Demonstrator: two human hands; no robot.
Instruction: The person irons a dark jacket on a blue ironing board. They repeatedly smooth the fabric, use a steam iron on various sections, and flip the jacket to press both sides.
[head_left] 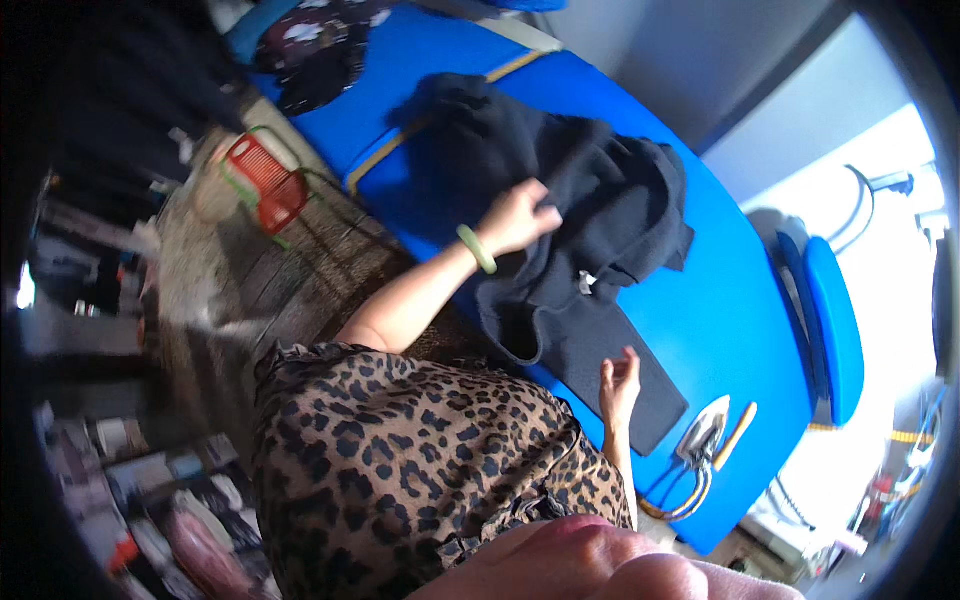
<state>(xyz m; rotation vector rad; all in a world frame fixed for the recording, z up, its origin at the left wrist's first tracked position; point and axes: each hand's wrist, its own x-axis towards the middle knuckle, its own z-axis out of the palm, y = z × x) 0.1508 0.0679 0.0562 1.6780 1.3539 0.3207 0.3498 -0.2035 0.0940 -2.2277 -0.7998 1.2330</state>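
A dark, thick garment (590, 200), perhaps a coat, lies bunched over the blue padded table (690, 300). A small white label (587, 282) shows near its opening, and one flat part (640, 385) of the garment stretches toward the near right. My left hand (515, 217), a pale green bangle at its wrist, is over the garment's left side with fingers apart; whether it touches the cloth I cannot tell. Over the flat part is my right hand (620, 385), fingers spread and holding nothing. Right of it, an iron (703, 432) with a metal body rests on the table.
Beside the iron lies a short wooden stick (736, 437). A patterned dark cloth (318, 55) sits at the table's far left end. Left of the table stands a red and green chair (265, 180). Blue padded boards (832, 330) stand beyond the right edge.
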